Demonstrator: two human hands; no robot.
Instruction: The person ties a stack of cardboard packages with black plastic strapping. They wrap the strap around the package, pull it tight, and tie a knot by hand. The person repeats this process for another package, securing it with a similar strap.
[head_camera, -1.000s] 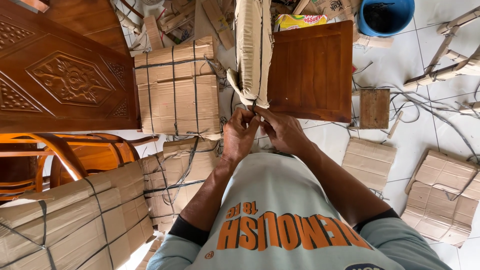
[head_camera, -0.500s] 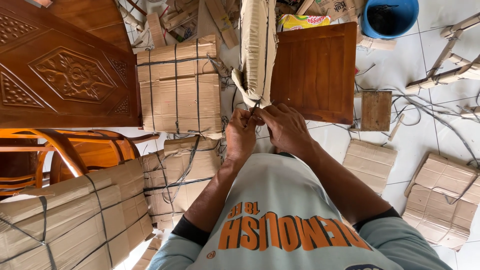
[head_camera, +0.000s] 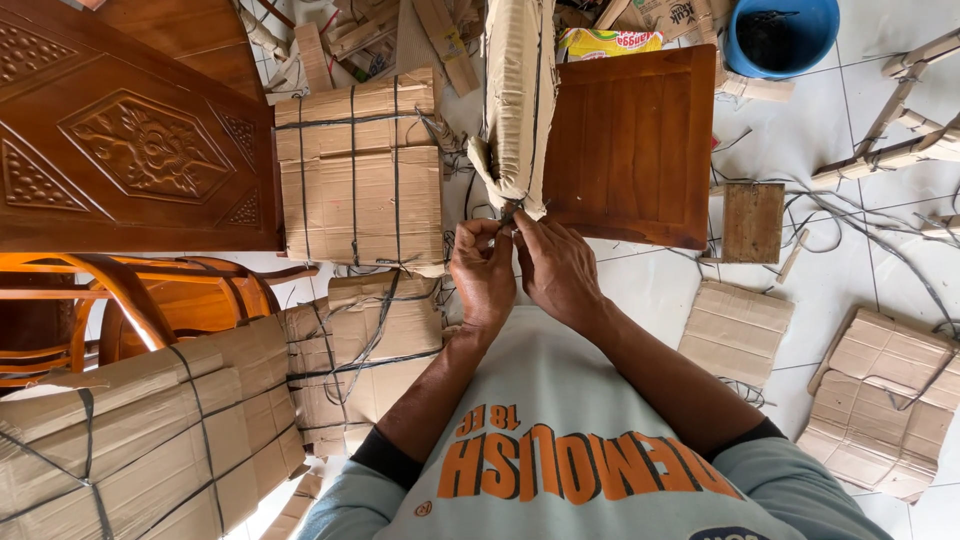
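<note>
A tall piece wrapped in brown cardboard (head_camera: 520, 100) stands upright in front of me, bound with dark strapping. My left hand (head_camera: 482, 272) and my right hand (head_camera: 556, 268) meet at its lower end, fingers pinched together on a thin dark strap (head_camera: 506, 216) there. The fingertips hide how the strap is held. Behind the wrapped piece lies a flat brown wooden panel (head_camera: 632, 145).
Strapped cardboard bundles (head_camera: 360, 165) sit to the left and lower left. A carved wooden door (head_camera: 120, 140) and an orange wooden chair (head_camera: 130, 300) are at far left. Flat cardboard pieces (head_camera: 735, 330) and loose straps lie on the white tiled floor at right; a blue bucket (head_camera: 780, 35) stands at top right.
Both hands stay at the lower end of the wrapped piece, shifting slightly as the fingers work the strap. The view has drifted a little.
</note>
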